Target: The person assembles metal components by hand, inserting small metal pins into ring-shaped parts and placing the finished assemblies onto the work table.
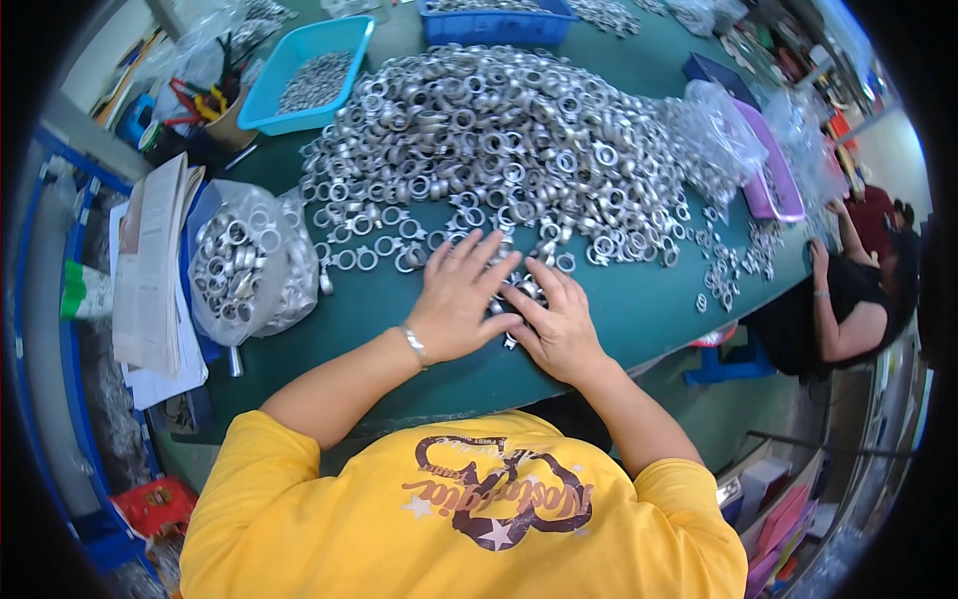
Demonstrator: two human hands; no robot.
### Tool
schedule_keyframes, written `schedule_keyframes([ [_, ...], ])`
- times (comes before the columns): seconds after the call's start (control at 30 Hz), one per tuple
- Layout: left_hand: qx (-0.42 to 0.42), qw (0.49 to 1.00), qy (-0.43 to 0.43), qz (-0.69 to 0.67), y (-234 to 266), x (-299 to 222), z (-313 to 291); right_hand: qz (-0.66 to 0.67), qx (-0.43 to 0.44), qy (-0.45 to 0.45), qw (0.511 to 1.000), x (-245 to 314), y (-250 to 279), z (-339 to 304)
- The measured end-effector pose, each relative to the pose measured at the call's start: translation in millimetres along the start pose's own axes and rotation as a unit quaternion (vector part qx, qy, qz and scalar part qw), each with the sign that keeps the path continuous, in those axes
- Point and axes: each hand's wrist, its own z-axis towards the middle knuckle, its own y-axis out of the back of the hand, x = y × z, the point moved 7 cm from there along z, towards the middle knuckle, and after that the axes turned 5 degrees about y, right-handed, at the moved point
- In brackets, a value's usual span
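A big heap of silvery metal rings (469, 130), each with small lugs, covers the far half of the green table (389, 309). At the heap's near edge my left hand (461, 298) lies palm down with its fingers stretched and spread, the tips touching rings. Close beside it, my right hand (555, 321) is also palm down, its fingers apart and angled toward the left hand. A small cluster of rings (511, 302) shows between the two hands, partly hidden under the fingers. Neither hand grips anything that I can see.
A clear bag of rings (244, 265) stands at left beside stacked papers (155, 270). Behind are a turquoise tray (289, 55) and a blue bin (499, 27). To the right are a plastic bag (723, 135), a purple tray (763, 170) and a seated person (848, 309).
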Motion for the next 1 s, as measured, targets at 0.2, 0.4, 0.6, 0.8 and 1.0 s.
schedule_keyframes([
  [0.2,-0.039,0.989,0.142,0.023,36,22,-48,0.107,-0.143,-0.165,0.97,-36,41,-65],
  [0.4,0.06,0.976,0.21,0.017,13,7,-80,0.044,-0.118,-0.11,0.986,-32,43,-79],
  [0.6,-0.082,0.968,0.228,-0.07,44,-1,-91,0.032,-0.266,-0.22,0.938,-77,88,-101],
  [0.8,-0.174,0.944,0.239,-0.149,45,7,-88,-0.215,-0.136,-0.428,0.867,-178,120,-239],
  [1.0,-0.112,0.951,0.193,-0.212,17,-13,-52,-0.275,0.211,-0.365,0.864,-188,62,-236],
])
